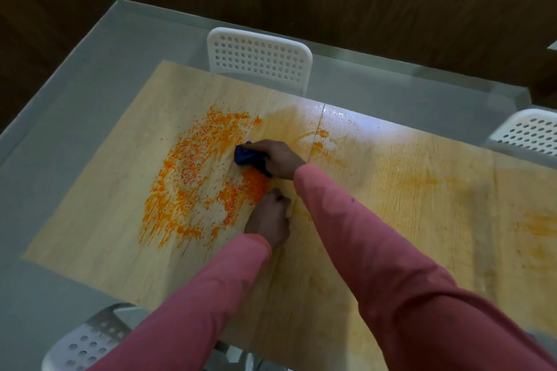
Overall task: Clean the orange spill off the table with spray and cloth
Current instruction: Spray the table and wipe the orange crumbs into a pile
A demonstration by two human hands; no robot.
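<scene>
Head view: a blue cloth, partly hidden, is gripped by the right hand on the orange spill; the left hand is pressed to the worktop, fingers curled, grasp unclear.

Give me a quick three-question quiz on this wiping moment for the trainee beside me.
1. Multiple choice: what does the right hand grip? A) a spray bottle B) a blue cloth C) a sponge
2. True or false: the thick orange spill lies left of the blue cloth.
3. Fill in: the left hand rests on the ____ sheet, holding no tool.

Key
1. B: the cloth is bunched under the right hand, at the spill's right edge.
2. True: only faint orange smears show to the right.
3. Wooden: the wooden sheet lies on a glass table; no spray bottle is in view.
</scene>
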